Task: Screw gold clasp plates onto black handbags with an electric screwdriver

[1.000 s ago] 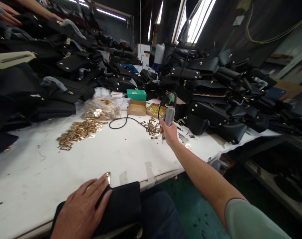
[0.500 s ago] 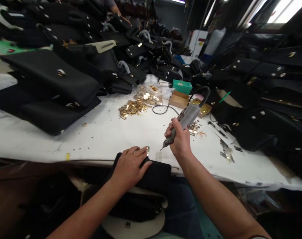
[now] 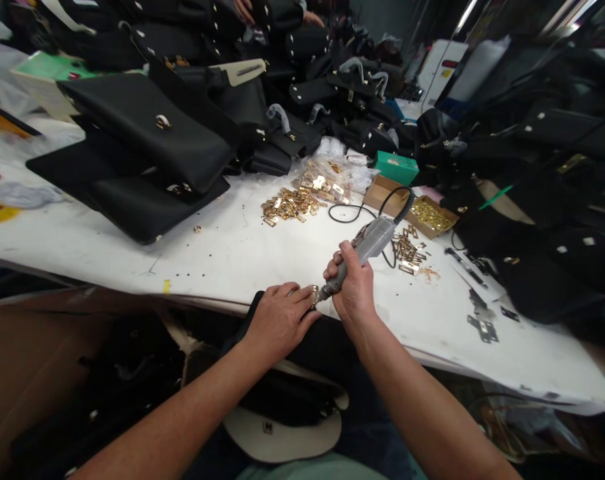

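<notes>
My right hand [image 3: 353, 283] is wrapped round a grey electric screwdriver [image 3: 375, 239], whose tip points down and left. That tip meets a small gold metal plate [image 3: 314, 294] at the edge of a black bag piece [image 3: 327, 340]. My left hand [image 3: 280, 319] lies over the black piece, pressing it at the table's front edge, with its fingertips beside the gold plate. Whether the fingers pinch the plate is hidden. Below, a cream flap [image 3: 287, 437] with a small dark fitting hangs by my lap.
On the white table [image 3: 242, 260] are gold plates [image 3: 290, 205], an open box of small gold parts [image 3: 432, 217], a green box [image 3: 396, 168], and a pen [image 3: 465, 267]. Black bags [image 3: 147, 133] are piled left, behind and right. Another person's hands show at the top.
The screwdriver has come down and left, from above the table onto the gold plate. The view has shifted, so the table things appear farther right. My left hand stays on the black piece.
</notes>
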`<action>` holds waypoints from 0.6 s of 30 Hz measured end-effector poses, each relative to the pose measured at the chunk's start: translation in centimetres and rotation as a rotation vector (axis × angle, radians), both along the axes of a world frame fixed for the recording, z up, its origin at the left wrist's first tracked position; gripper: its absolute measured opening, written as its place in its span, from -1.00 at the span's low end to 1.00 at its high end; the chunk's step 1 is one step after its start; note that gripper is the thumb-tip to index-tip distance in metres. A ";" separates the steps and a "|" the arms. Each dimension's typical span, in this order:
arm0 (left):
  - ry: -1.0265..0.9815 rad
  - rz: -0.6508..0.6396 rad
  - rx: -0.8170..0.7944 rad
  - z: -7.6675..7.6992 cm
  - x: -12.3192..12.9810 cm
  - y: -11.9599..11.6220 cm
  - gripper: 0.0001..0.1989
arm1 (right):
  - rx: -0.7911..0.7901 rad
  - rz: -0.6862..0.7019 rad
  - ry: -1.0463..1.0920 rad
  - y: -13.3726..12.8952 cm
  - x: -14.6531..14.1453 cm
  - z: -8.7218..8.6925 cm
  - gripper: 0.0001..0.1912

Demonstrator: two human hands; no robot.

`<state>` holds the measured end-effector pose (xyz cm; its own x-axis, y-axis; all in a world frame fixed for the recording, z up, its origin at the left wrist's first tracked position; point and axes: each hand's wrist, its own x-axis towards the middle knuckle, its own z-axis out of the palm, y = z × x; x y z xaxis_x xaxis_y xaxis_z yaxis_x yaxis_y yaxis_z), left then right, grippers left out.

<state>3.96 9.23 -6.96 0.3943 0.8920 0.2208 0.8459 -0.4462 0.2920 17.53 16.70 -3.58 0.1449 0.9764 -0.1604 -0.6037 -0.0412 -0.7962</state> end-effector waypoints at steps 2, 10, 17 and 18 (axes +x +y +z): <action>0.004 0.002 -0.003 -0.1 0.0 0.0 -0.66 | -0.005 0.000 -0.003 -0.1 -0.2 -0.1 -0.59; 0.022 0.006 0.023 0.0 0.0 -0.1 -0.70 | -0.015 -0.003 -0.098 -0.2 -0.2 0.0 -0.56; 0.021 0.004 0.028 -0.1 0.0 -0.1 -0.71 | 0.021 -0.004 -0.062 -0.3 -0.3 0.3 -0.59; 0.023 0.004 0.026 -0.1 0.0 -0.1 -0.70 | 0.025 -0.002 -0.056 -0.4 -0.4 0.2 -0.59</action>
